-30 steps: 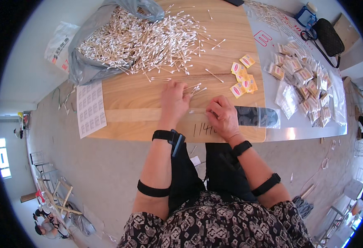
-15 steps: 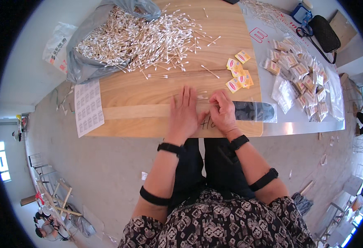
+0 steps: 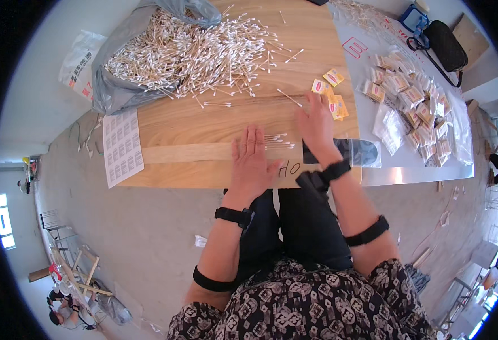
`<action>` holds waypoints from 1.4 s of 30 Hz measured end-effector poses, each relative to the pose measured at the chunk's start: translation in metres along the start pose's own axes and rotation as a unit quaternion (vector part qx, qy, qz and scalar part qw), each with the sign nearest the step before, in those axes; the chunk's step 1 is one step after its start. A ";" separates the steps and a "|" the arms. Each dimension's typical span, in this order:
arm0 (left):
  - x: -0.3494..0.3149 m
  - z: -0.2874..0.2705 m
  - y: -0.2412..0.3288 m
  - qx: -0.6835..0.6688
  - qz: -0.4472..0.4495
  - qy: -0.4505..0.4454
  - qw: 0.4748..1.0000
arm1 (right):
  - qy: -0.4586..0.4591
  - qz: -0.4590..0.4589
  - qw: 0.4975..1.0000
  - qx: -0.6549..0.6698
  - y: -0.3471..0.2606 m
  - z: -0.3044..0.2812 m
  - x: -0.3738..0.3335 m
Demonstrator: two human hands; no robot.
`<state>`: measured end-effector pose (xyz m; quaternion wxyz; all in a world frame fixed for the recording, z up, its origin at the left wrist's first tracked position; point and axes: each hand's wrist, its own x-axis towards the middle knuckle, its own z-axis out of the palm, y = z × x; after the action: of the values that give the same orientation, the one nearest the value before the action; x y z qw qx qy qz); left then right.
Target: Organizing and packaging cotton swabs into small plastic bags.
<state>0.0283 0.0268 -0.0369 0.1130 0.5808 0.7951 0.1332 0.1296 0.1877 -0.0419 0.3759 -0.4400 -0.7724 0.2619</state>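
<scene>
My left hand (image 3: 249, 161) lies flat on the wooden tabletop, its fingers stretched forward. Several cotton swabs (image 3: 277, 141) stick out from beside its fingers toward the right. My right hand (image 3: 318, 127) reaches forward with its thumb apart from the other fingers, and I see nothing held in it. Its fingertips are at a small group of yellow cards (image 3: 338, 106), partly covering them. A loose cotton swab (image 3: 288, 97) lies just left of those fingertips. Under the right wrist is a dark strip in clear plastic (image 3: 365, 153).
A grey plastic bag (image 3: 108, 93) spills a large heap of cotton swabs (image 3: 203, 54) at the back left. A printed sheet (image 3: 123, 147) overhangs the left front edge. On the right lie packed swab packets (image 3: 410, 96), clear bags (image 3: 389, 129) and a black pouch (image 3: 448, 45).
My right hand has moved forward and right, from beside my left hand to the yellow cards. The swabs beside my left hand now show. My left hand has stayed nearly in place.
</scene>
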 end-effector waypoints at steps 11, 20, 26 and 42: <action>-0.006 -0.008 0.005 -0.003 -0.013 -0.008 1.000 | -0.158 -0.165 0.974 -0.005 -0.009 0.000 -0.026; -0.009 0.002 0.020 0.011 0.018 -0.022 1.000 | -0.034 0.059 0.944 0.323 -0.011 0.000 -0.074; 0.000 0.019 0.004 -0.334 -0.051 0.192 0.921 | 0.021 0.150 0.889 0.433 -0.022 0.011 -0.083; 0.067 -0.040 -0.093 -0.050 -0.106 0.227 0.967 | -0.037 0.038 0.982 0.180 -0.006 -0.021 -0.066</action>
<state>-0.0881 0.0611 -0.0333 -0.0281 0.4412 0.8492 0.2888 0.1654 0.1286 -0.0484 0.4101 -0.3843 -0.7083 0.4271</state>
